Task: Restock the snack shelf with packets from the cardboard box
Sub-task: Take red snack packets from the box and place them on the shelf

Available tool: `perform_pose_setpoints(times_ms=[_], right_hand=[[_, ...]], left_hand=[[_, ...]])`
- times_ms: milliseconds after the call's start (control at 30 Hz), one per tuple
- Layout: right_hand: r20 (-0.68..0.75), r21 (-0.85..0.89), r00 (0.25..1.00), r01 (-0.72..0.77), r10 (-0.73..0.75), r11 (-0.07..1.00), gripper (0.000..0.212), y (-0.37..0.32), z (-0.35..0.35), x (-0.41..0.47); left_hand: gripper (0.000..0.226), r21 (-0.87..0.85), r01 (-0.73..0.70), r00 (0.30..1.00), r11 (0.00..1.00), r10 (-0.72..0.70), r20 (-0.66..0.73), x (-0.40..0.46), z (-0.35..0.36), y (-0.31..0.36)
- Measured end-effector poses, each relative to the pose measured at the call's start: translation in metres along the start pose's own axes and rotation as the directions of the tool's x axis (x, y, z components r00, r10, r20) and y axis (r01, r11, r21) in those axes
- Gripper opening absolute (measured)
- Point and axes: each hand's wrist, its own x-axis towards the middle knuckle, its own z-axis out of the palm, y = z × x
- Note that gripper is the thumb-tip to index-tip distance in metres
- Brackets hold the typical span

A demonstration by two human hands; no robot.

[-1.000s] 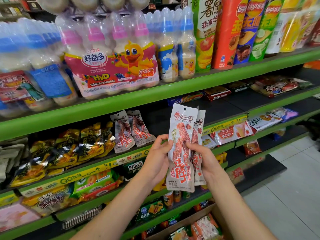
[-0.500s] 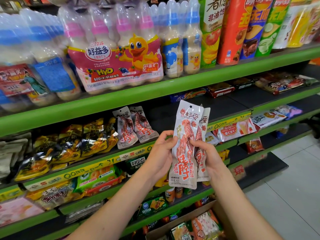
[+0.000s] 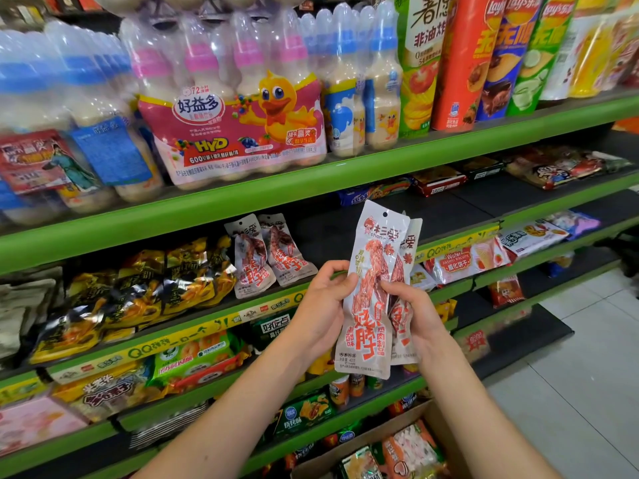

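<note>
Glossy flat snack packets (image 3: pixel 370 299) between both hands (image 3: pixel 320 312)

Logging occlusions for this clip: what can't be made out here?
- Rear packet, head view: mostly covered by the front packet and the right hand; count behind is uncertain.
- Cardboard box: cut off by the bottom edge.
- Left hand: fingertips hidden behind the packets.

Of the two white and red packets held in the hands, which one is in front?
The front packet, pinched by the left hand; it overlaps the rear packet, gripped by the right hand.
</note>
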Motion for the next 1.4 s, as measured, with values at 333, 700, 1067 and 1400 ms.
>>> perform_pose_setpoints(times_ms=[333, 700, 1067, 1400], right_hand=[[-0.035, -0.005, 0.999, 0.003, -0.003, 1.0, 0.055, 0.0, 0.005, -0.004], [-0.159, -0.076, 0.975, 0.145, -0.156, 0.986, 0.029, -0.011, 0.016, -0.003], [-0.076, -0.038, 0.975, 0.207, -0.21, 0.978, 0.042, -0.036, 0.008, -0.017], [-0.041, -0.07, 0.992, 0.118, -0.121, 0.991, 0.044, -0.036, 0.007, -0.018]], left_hand=[[0.033, 0.656, -0.209, 0.956, 0.725, 0.293, -0.019, 0.002, 0.004, -0.006], [0.076, 0.985, -0.165, 0.922, -0.043, 0.348, 0.17, 0.011, 0.012, -0.015], [0.045, 0.087, 0.134, 0.981, 0.987, -0.144, 0.127, 0.012, -0.011, 0.016], [0.035, -0.018, 0.164, 0.973, 0.986, -0.159, 0.166, 0.011, -0.023, 0.013]])
